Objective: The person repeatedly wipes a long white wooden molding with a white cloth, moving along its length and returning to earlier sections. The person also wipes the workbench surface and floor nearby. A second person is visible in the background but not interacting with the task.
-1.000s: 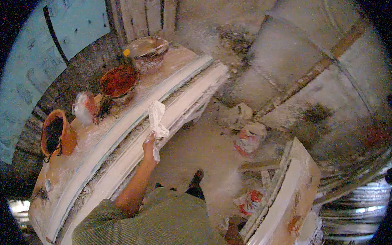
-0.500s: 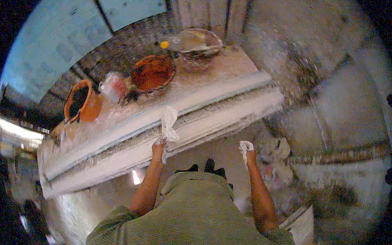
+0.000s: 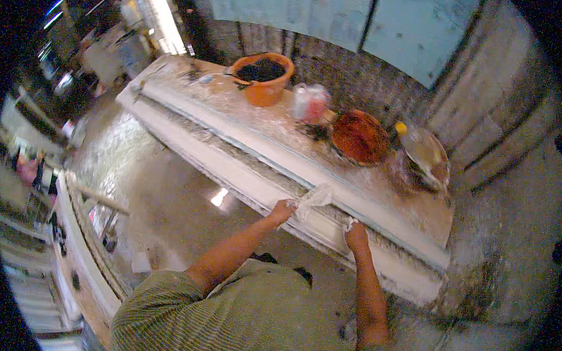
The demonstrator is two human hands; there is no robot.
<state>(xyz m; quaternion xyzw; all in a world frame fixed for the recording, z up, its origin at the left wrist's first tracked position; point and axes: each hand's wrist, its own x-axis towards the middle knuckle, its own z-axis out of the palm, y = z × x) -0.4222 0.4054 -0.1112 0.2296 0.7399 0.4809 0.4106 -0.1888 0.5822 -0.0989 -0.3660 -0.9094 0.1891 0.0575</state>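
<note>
My left hand is closed on a limp white cloth, which flares out over the front length of white moulding. At the right, my right hand grips a smaller wad of white material; whether it is the same kind of cloth I cannot tell. Both hands are above the near edge of the moulding. Parallel behind it lies a second long white moulding, with a dark, rough gap between the two.
On the dusty table stand an orange bucket with dark contents, a red-and-clear plastic bag, a reddish-brown basin and a yellow-capped clear bottle by another basin. More long pieces lie at the left.
My view has swung left, so the table and mouldings now slant the other way. Both hands have come closer together and over the front moulding, each still holding its white material.
</note>
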